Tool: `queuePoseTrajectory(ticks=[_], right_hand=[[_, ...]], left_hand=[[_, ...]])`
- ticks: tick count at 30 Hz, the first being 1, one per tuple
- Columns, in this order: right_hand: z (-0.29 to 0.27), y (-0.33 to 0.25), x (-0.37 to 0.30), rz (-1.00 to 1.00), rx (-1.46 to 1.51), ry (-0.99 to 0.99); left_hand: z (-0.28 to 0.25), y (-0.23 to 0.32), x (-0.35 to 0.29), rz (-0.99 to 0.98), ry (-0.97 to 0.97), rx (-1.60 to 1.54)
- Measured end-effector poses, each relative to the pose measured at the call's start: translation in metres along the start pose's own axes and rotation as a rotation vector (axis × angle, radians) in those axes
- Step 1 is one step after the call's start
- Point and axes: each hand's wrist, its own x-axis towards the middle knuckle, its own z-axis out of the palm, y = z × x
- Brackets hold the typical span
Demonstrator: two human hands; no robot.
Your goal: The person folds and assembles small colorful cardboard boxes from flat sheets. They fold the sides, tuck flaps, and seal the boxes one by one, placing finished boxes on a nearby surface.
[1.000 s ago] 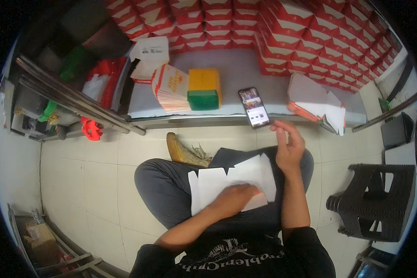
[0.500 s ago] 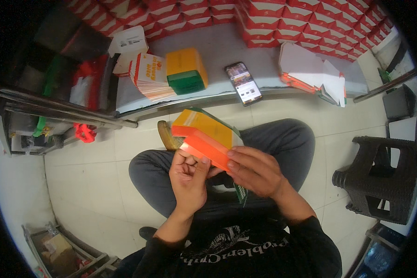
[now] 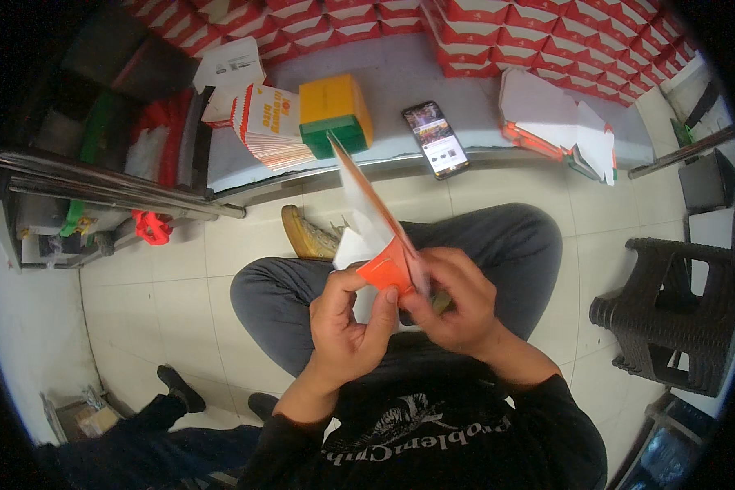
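Observation:
Over my lap I hold a partly folded cardboard carton (image 3: 389,263) with orange outer panels and white inner faces. My left hand (image 3: 343,322) pinches its orange flap between thumb and fingers. On the opposite side, my right hand (image 3: 459,300) grips the edge with its thumb close to the left thumb. One long panel stands tilted up and away from me, seen nearly edge-on. White flaps spread out on its left. The lower part of the carton is hidden behind my fingers.
A grey ledge (image 3: 388,77) ahead bears a yellow-green box (image 3: 335,106), fanned flat cartons (image 3: 271,122), a phone (image 3: 436,140) and white-orange blanks (image 3: 551,122). Red-white boxes (image 3: 539,37) are stacked behind. Dark stools (image 3: 670,310) stand right; another person's leg (image 3: 159,437) is lower left.
The carton has turned in my hands: its yellow face is gone from view and white inner faces show. Another person's leg has come in at lower left.

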Motion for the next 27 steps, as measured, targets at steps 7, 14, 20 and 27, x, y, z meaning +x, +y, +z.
queuePoseTrajectory(ticks=[7,14,20,27], right_hand=[[0.021,0.019,-0.078,1.049,0.561,0.53],[-0.028,0.002,-0.126,1.104,0.327,-0.825],[-0.053,-0.03,-0.039,0.246,0.133,-0.267],[0.014,0.009,0.027,-0.494,-0.223,-0.146]], left_hand=[[-0.013,-0.002,0.005,-0.019,0.103,0.018],[-0.031,0.006,0.019,-0.091,0.248,-0.094],[-0.012,0.009,0.015,-0.169,0.297,-0.36],[-0.024,0.022,0.008,-0.178,0.415,-0.463]])
